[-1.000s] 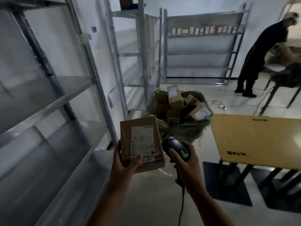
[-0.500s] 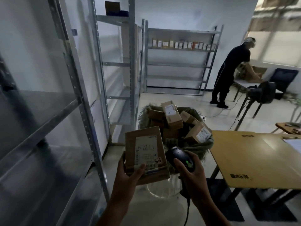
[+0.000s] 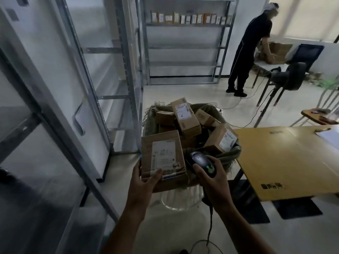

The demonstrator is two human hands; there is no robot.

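Two hands occupy the lower centre of the head view. The left hand [image 3: 144, 182] grips a cardboard parcel [image 3: 163, 158] by its lower left corner, thumb laid across the bottom of the white shipping label [image 3: 164, 158], fingers wrapped behind. The parcel is held upright, label facing the camera, in the air in front of the sack of parcels [image 3: 192, 129]. The right hand [image 3: 212, 178] is curled round the grip of a black handheld scanner [image 3: 202, 163], whose head sits just beside the parcel's lower right edge; a green indicator is lit on the scanner's top. A cable [image 3: 210, 228] hangs from the scanner to the floor. Metal shelving [image 3: 117, 74] stands to the left, a yellow table [image 3: 286, 162] to the right. A second person [image 3: 251, 46] bends over a desk in the far right corner.
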